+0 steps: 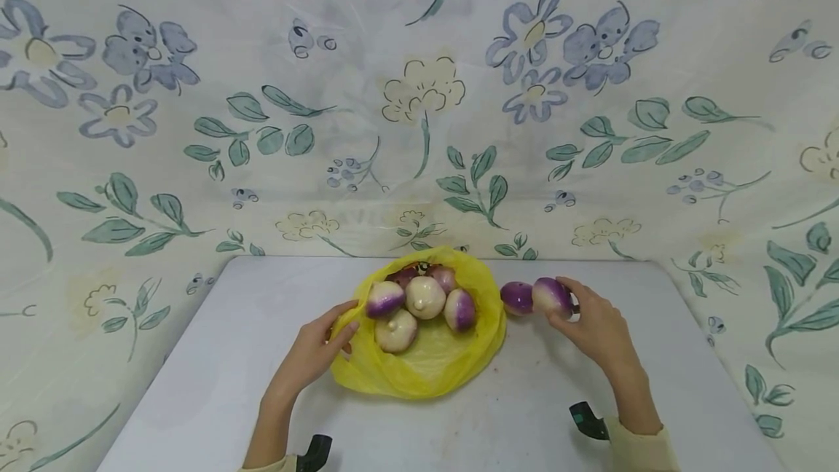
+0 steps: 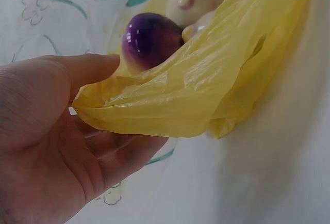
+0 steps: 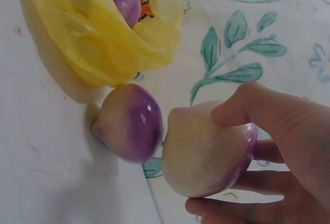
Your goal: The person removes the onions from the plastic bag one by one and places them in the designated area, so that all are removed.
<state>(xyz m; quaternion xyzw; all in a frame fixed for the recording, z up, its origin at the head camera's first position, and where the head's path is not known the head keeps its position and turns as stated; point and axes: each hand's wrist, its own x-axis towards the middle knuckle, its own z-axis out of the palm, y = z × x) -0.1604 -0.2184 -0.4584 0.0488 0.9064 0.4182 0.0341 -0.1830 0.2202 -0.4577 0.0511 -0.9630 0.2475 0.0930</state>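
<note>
A yellow plastic bag (image 1: 426, 377) lies spread wide on the table, its rim rolled out around several purple-and-white turnips (image 1: 425, 297). My left hand (image 1: 321, 344) holds the bag's left rim; in the left wrist view the thumb is on the upper side and the fingers lie beneath the plastic. On the right, my right hand (image 1: 593, 319) grips a turnip (image 3: 206, 152) between thumb and fingers, its pale side towards the right wrist camera. Just left of it a second turnip (image 3: 131, 123) sits on the table beside the bag.
The white table (image 1: 229, 355) backs onto a flower-patterned sheet (image 1: 419, 144) that also hangs at both sides. Black camera mounts (image 1: 588, 421) sit by the wrists. Small dark specks mark the tabletop near the bag.
</note>
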